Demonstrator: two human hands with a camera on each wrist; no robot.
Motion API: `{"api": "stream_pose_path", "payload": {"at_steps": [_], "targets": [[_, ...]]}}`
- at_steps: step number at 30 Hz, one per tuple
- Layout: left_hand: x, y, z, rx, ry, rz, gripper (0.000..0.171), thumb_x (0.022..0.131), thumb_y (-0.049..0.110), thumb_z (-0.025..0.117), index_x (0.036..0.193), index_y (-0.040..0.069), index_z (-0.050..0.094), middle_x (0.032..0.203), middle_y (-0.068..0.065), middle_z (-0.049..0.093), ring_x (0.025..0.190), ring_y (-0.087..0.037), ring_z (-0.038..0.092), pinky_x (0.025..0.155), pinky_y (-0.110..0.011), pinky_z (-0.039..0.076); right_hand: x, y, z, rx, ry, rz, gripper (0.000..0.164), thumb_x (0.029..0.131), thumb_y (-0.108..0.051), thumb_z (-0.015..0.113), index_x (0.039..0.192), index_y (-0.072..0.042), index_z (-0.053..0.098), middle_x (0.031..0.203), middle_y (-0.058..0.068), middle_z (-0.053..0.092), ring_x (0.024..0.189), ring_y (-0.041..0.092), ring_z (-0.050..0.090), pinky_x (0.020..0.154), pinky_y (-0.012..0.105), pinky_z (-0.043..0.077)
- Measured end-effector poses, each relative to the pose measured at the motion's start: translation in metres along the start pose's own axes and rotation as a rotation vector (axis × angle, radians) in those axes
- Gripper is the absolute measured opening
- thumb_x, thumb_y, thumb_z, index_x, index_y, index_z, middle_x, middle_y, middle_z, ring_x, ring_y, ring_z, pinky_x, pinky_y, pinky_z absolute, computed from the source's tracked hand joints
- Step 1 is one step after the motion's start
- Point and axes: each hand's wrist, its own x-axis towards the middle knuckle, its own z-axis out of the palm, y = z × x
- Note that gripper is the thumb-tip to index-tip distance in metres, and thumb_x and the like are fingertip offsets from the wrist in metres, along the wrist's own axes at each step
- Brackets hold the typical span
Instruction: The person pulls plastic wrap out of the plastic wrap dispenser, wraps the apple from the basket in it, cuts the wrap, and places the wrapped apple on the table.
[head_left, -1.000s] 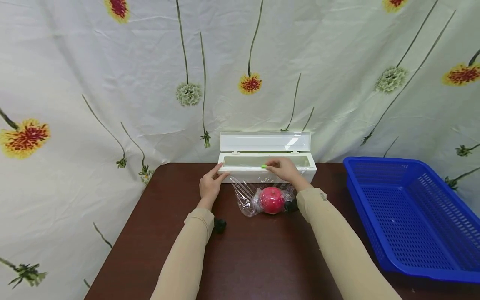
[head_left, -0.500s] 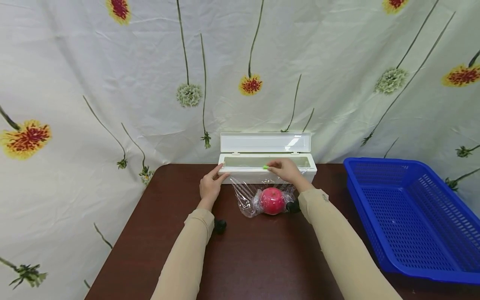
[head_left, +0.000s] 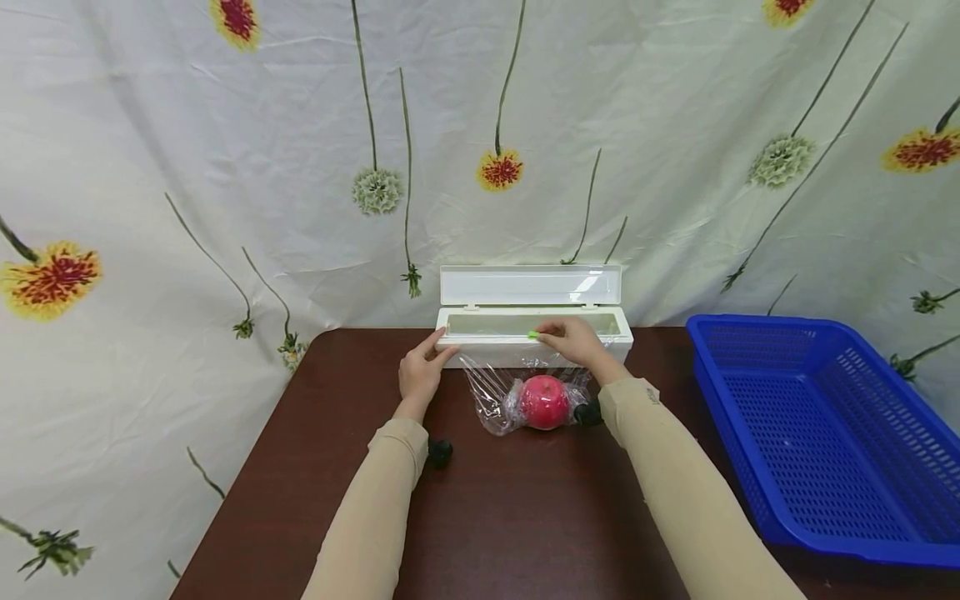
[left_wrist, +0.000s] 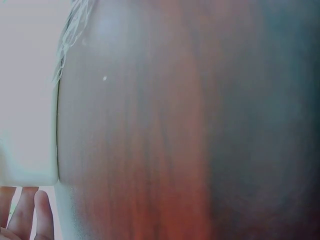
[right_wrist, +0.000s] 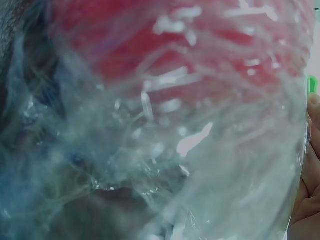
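Note:
A white cling film dispenser box [head_left: 491,353] stands at the table's back edge, its lid [head_left: 517,286] raised. My left hand [head_left: 421,374] holds the box's left end, thumb at the front; its fingers [left_wrist: 44,215] show beside that end in the left wrist view. My right hand [head_left: 572,340] pinches a small green slider [head_left: 533,335] on the box's front rim. Clear cling film [head_left: 491,400] hangs from the rim and wraps a red apple-like fruit [head_left: 545,402] lying before the box. In the right wrist view, film and fruit fill most of the picture.
A blue plastic basket [head_left: 787,537] stands on the right of the dark brown table [head_left: 487,517]. A flower-patterned cloth [head_left: 300,125] hangs behind the table. Black wrist-worn pieces [head_left: 440,452] sit by both cuffs.
My right hand has moved very slightly to the right along the box rim with the green slider. My left hand, the box and the fruit keep their places.

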Motion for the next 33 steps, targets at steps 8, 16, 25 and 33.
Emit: {"api": "stream_pose_path", "payload": {"at_steps": [8,16,25,33], "targets": [[-0.0002,-0.0001,-0.0001,0.002,-0.006,-0.001,0.053,0.079,0.044,0.071,0.129,0.028,0.059,0.078,-0.003,0.064,0.048,-0.017,0.032,0.05,-0.03,0.03,-0.0005,0.0011,0.0002,-0.002,-0.004,0.034,0.022,0.092,-0.014,0.062,0.108,-0.001,0.068,0.104,0.014,0.067,0.1,0.029,0.062,0.084,0.04,0.05],[-0.0002,0.0007,-0.0001,0.007,-0.004,0.005,0.053,0.08,0.043,0.071,0.129,0.028,0.059,0.075,-0.004,0.062,0.05,-0.018,0.033,0.052,-0.031,0.031,-0.0006,0.0045,-0.0006,0.02,-0.005,0.035,0.022,0.092,-0.015,0.061,0.108,-0.001,0.067,0.104,0.014,0.067,0.101,0.029,0.061,0.086,0.041,0.049],[-0.0001,0.0004,0.0003,0.013,0.002,-0.003,0.052,0.08,0.043,0.071,0.129,0.029,0.059,0.081,-0.004,0.065,0.053,-0.019,0.035,0.054,-0.03,0.032,-0.0024,0.0071,-0.0029,0.021,0.007,0.011,0.022,0.092,-0.013,0.061,0.109,0.001,0.067,0.105,0.016,0.067,0.101,0.031,0.061,0.086,0.041,0.049],[-0.0003,0.0003,-0.0004,0.011,-0.001,0.001,0.052,0.081,0.042,0.071,0.129,0.028,0.059,0.079,-0.005,0.064,0.052,-0.019,0.036,0.053,-0.031,0.031,-0.0046,0.0098,-0.0051,0.016,0.011,0.016,0.023,0.092,-0.014,0.061,0.109,0.001,0.067,0.105,0.016,0.067,0.102,0.031,0.061,0.087,0.042,0.049]]}}
